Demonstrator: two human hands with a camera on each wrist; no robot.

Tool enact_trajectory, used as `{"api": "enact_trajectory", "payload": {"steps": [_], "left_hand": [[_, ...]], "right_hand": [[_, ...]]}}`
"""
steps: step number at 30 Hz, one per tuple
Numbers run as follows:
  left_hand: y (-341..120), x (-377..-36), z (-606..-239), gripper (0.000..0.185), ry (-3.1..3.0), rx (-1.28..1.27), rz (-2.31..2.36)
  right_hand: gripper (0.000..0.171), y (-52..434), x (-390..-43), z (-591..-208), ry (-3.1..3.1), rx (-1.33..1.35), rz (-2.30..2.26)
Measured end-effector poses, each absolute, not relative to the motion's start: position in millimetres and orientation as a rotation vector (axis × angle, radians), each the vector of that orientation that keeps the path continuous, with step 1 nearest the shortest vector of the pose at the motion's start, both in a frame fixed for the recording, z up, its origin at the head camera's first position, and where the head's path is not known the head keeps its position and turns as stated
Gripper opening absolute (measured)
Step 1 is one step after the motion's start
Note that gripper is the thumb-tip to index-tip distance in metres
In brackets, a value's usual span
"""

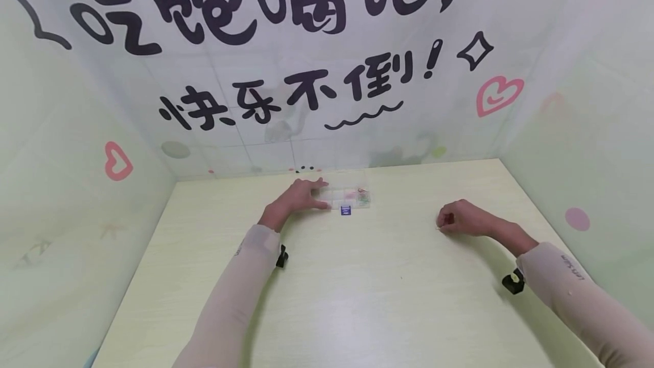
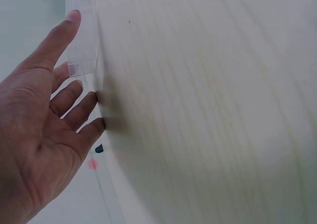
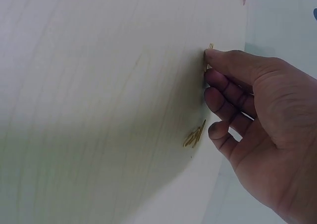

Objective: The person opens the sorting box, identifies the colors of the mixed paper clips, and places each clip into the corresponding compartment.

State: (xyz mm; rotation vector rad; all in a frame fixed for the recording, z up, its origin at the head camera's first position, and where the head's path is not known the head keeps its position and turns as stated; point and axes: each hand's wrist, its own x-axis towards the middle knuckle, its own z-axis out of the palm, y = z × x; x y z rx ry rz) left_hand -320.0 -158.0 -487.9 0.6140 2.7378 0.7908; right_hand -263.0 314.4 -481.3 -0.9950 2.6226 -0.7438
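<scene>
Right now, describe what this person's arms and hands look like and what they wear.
Both arms wear snug, pale pinkish-beige sleeves ending at the wrists. The right sleeve carries small dark lettering; the left sleeve has a faint mark near the wrist. A black clip or mount sits beside each forearm. The left hand and right hand are bare: no gloves or rings visible.

A compartment box (image 1: pixel 347 196) is sitting on the table (image 1: pixel 357 300) toward its far edge, left of centre. The left hand (image 1: pixel 301 195) is resting against the box's left end. Well apart to the right, the right hand (image 1: pixel 460 217) is lying on the table, some small clips (image 3: pixel 194 135) lying just beside its fingers (image 3: pixel 220 92).
</scene>
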Motion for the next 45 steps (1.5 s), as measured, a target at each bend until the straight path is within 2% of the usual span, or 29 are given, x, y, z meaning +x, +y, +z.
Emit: {"api": "enact_trajectory", "payload": {"steps": [28, 37, 45], "left_hand": [[-156.9, -319.2, -484.6, 0.081, 2.748, 0.639, 0.772], [-156.7, -319.4, -485.5, 0.081, 2.735, 0.610, 0.786], [-158.0, -319.3, -486.7, 0.081, 2.731, 0.608, 0.790]], "right_hand": [[0.015, 304.5, -268.3, -476.0, 2.597, -0.964, -0.722], [0.017, 279.2, -280.0, -464.5, 2.630, -1.020, -0.736], [0.017, 237.3, -291.7, -453.1, 2.656, -1.090, -0.761]]}}
